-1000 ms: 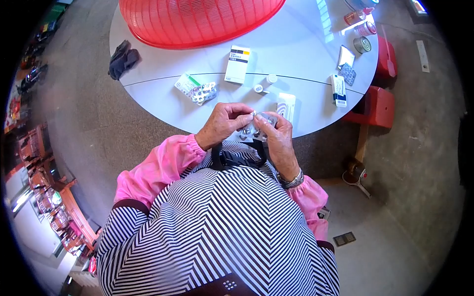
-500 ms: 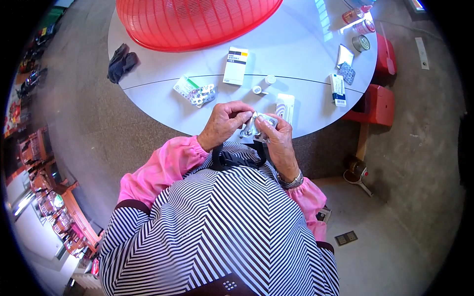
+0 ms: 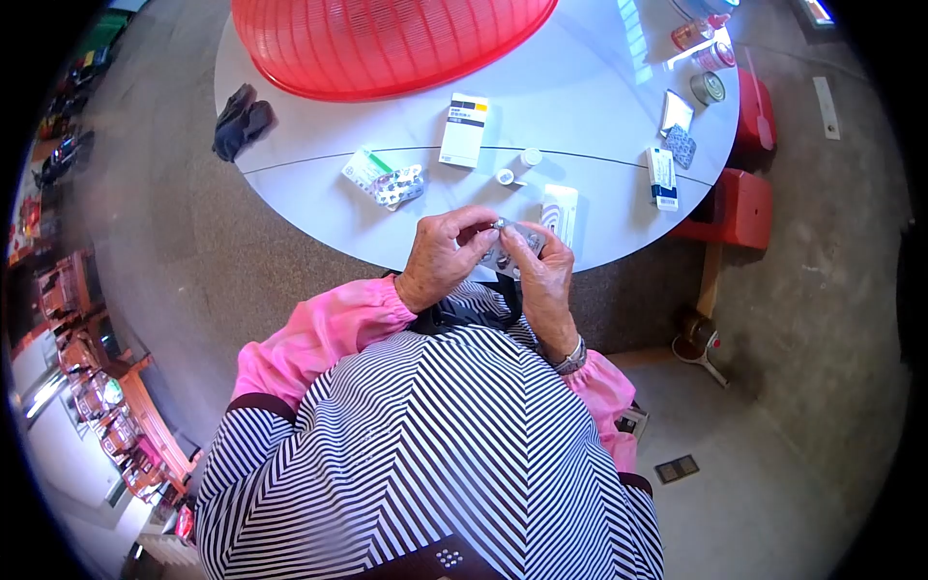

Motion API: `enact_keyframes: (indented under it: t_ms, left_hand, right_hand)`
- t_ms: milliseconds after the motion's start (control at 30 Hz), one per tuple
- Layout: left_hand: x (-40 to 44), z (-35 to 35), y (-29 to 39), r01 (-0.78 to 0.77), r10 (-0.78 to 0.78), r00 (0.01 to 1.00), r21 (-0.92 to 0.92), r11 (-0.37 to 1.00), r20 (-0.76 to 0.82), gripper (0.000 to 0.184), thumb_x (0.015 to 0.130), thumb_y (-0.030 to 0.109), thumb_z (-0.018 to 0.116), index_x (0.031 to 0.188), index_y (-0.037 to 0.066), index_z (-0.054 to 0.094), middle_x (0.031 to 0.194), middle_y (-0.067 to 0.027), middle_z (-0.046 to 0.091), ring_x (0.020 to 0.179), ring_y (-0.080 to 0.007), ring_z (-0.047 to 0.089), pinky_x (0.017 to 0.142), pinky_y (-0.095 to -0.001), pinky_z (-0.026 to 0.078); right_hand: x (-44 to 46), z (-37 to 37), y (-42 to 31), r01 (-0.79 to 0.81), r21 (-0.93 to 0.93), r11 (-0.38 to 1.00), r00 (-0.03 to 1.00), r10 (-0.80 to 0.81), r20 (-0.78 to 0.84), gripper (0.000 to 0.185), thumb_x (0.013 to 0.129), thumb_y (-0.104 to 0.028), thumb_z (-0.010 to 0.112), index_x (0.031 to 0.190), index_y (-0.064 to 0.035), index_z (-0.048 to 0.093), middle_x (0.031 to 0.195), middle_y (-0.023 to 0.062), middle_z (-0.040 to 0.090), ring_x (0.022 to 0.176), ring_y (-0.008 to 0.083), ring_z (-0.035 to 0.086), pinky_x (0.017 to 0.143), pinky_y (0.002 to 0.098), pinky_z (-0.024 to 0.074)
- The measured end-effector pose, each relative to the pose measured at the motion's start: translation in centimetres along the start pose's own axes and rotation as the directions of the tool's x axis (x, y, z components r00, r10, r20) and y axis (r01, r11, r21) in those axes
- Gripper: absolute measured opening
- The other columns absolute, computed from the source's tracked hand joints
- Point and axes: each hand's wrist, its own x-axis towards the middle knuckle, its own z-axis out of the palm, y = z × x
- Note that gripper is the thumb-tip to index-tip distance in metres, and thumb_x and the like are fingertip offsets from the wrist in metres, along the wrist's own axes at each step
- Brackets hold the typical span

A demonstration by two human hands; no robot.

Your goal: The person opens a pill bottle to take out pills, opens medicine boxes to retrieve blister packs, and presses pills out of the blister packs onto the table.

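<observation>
A silvery blister pack point(image 3: 503, 259) is held up at the near edge of the table, in front of my apron. My right hand point(image 3: 546, 285) grips it with the thumb on top. My left hand point(image 3: 440, 259) pinches its upper left corner between thumb and fingers; any pill there is too small to make out. Just past my right hand lies a white box with purple curves point(image 3: 559, 211). Beyond my left hand, another blister pack point(image 3: 399, 187) overlaps a green-and-white box point(image 3: 364, 168).
On the white table point(image 3: 319, 193) lie a white medicine box point(image 3: 464, 131), a small white bottle point(image 3: 530, 157), a white-and-navy box point(image 3: 662, 180), a grey blister pack point(image 3: 681, 146), a tin point(image 3: 708, 88) and a black cloth point(image 3: 240, 123). A red mesh cover point(image 3: 387, 48) occupies the far side. Red stools point(image 3: 742, 208) stand at right.
The blister pack has been tilted, and its printed face now shows less glare. My left hand has shifted slightly right and its fingers have moved at the pack's corner.
</observation>
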Motion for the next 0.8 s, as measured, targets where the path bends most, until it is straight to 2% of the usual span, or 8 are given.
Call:
enact_keyframes:
  t_ms: [167, 267, 367, 567, 667, 767, 800]
  left_hand:
    - [-0.1, 0.0, -0.1, 0.019, -0.019, 1.0, 0.01, 1.0, 0.004, 0.015, 0.084, 0.003, 0.064, 0.098, -0.002, 0.063, 0.08, -0.0072, 0.068, 0.071, -0.0107, 0.063, 0.064, -0.0239, 0.05]
    - [0.1, 0.1, -0.7, 0.047, -0.047, 0.999, -0.087, 0.995, 0.004, 0.015, 0.084, 0.003, 0.064, 0.098, -0.001, 0.062, 0.078, -0.0085, 0.067, 0.07, -0.0126, 0.065, 0.064, -0.0255, 0.052]
    - [0.4, 0.0, -1.3, 0.122, -0.126, 0.992, -0.238, 0.964, 0.0, 0.014, 0.085, 0.003, 0.063, 0.098, 0.0, 0.062, 0.079, -0.006, 0.066, 0.072, -0.0102, 0.064, 0.065, -0.0246, 0.052]
    - [1.0, -0.8, -0.6, 0.159, -0.138, 0.984, -0.202, 0.966, 0.114, 0.02, 0.089, 0.007, 0.06, 0.108, -0.001, 0.061, 0.085, -0.0015, 0.062, 0.076, -0.0065, 0.057, 0.068, -0.0214, 0.047]
    - [1.3, -1.3, -0.6, 0.093, -0.058, 0.977, -0.168, 0.981, 0.203, 0.024, 0.09, 0.007, 0.059, 0.112, -0.001, 0.061, 0.088, -0.0015, 0.061, 0.076, -0.0061, 0.054, 0.068, -0.0206, 0.046]
    - [1.3, -2.0, -0.7, 0.238, -0.137, 0.916, -0.234, 0.943, 0.378, 0.025, 0.089, 0.006, 0.059, 0.112, -0.001, 0.062, 0.093, -0.002, 0.061, 0.077, -0.0059, 0.053, 0.068, -0.0203, 0.045]
    - [1.3, -2.2, -0.6, 0.219, -0.126, 0.915, -0.209, 0.953, 0.383, 0.025, 0.089, 0.006, 0.059, 0.112, -0.001, 0.062, 0.094, -0.0021, 0.061, 0.078, -0.006, 0.053, 0.07, -0.0204, 0.045]
  right_hand:
    - [0.0, 0.3, 0.4, -0.015, 0.021, 1.0, 1.0, 0.016, -0.018, 0.022, 0.09, -0.011, 0.064, 0.106, 0.0037, 0.063, 0.087, 0.004, 0.067, 0.077, 0.006, 0.06, 0.067, 0.0186, 0.0483]
    - [0.0, 0.2, 0.2, -0.014, 0.012, 1.0, 1.0, 0.014, -0.006, 0.022, 0.09, -0.011, 0.064, 0.107, 0.0037, 0.063, 0.088, 0.0044, 0.067, 0.077, 0.0063, 0.06, 0.066, 0.0187, 0.0484]
    - [-0.1, 0.0, -0.2, -0.038, -0.027, 0.999, 0.999, 0.038, -0.006, 0.023, 0.09, -0.011, 0.065, 0.107, 0.0038, 0.063, 0.089, 0.005, 0.067, 0.077, 0.0069, 0.061, 0.065, 0.0193, 0.0491]
    - [-0.4, 0.3, -0.8, -0.106, 0.013, 0.994, 0.993, 0.106, 0.043, 0.024, 0.089, -0.012, 0.065, 0.107, 0.0043, 0.063, 0.091, 0.0062, 0.067, 0.077, 0.008, 0.062, 0.067, 0.0203, 0.051]
    - [-0.5, 0.3, -0.8, -0.121, 0.02, 0.992, 0.991, 0.119, 0.062, 0.024, 0.089, -0.012, 0.065, 0.107, 0.0043, 0.063, 0.091, 0.0068, 0.068, 0.078, 0.0086, 0.062, 0.068, 0.021, 0.0518]
    - [-0.6, 0.2, -1.0, -0.154, 0.029, 0.988, 0.986, 0.151, 0.072, 0.024, 0.089, -0.013, 0.065, 0.107, 0.0036, 0.063, 0.091, 0.0067, 0.068, 0.078, 0.0085, 0.063, 0.068, 0.0211, 0.0515]
    - [-0.6, 0.2, -1.0, -0.167, 0.033, 0.985, 0.984, 0.165, 0.073, 0.024, 0.089, -0.013, 0.065, 0.107, 0.0033, 0.064, 0.091, 0.0066, 0.068, 0.078, 0.0084, 0.063, 0.068, 0.021, 0.0513]
